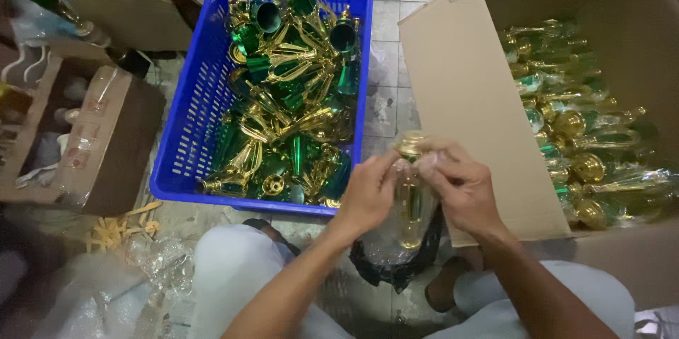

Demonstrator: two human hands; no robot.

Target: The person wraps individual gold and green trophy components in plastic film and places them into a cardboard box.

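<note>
I had both hands up near the middle of the scene, working on one gold and green plastic trophy piece in a clear plastic sleeve [410, 201]. My left hand [368, 194] was clamped on its left side, fingers curled round the wrapping. My right hand [460, 187] pinched the top of the sleeve just below the gold cap (the piece stood roughly upright between them). Behind my hands, to the far left, sat the blue slotted plastic crate [194, 112] heaped with loose gold and green parts. On the right stood the open brown cardboard box [460, 91], holding wrapped pieces laid in rows.
</note>
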